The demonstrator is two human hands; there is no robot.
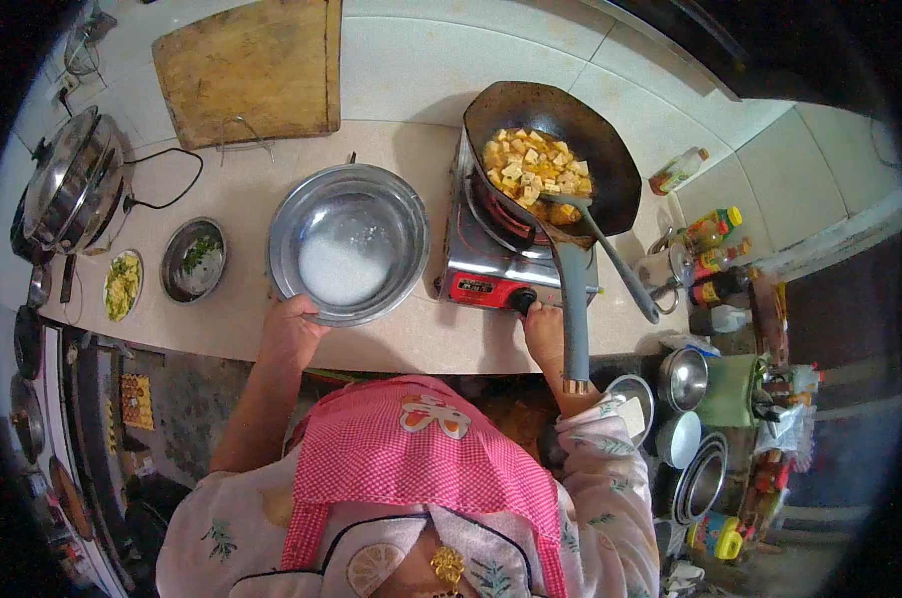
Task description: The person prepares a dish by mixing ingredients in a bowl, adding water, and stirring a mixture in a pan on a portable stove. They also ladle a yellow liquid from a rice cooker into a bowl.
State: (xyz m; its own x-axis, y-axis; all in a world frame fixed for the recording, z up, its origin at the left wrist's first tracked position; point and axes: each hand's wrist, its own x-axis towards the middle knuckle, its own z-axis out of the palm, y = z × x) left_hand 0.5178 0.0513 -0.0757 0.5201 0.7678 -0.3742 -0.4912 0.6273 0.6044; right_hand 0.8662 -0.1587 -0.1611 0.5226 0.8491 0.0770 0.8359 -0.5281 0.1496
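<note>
My left hand [295, 329] grips the near rim of a large metal basin [275, 247], which has cloudy whitish liquid in its bottom. At the front of the gas stove [488, 273], my right hand [543, 329] has its fingers on the black control knob [523, 300]. A dark wok [615, 164] stands on the burner, its grey handle [574, 321] pointing towards me past my right wrist. Cubes of tofu [529, 166] in yellowish sauce fill its left part. A grey spatula [619, 261] rests in the wok, its handle leaning over the right rim.
A small metal bowl [174, 273] with chopped greens and a plate of yellow-green food [123, 285] sit left of the basin. Further left stands a lidded electric pot [70, 183]. A wooden cutting board [253, 75] leans on the wall. Bottles [709, 228] line the right side.
</note>
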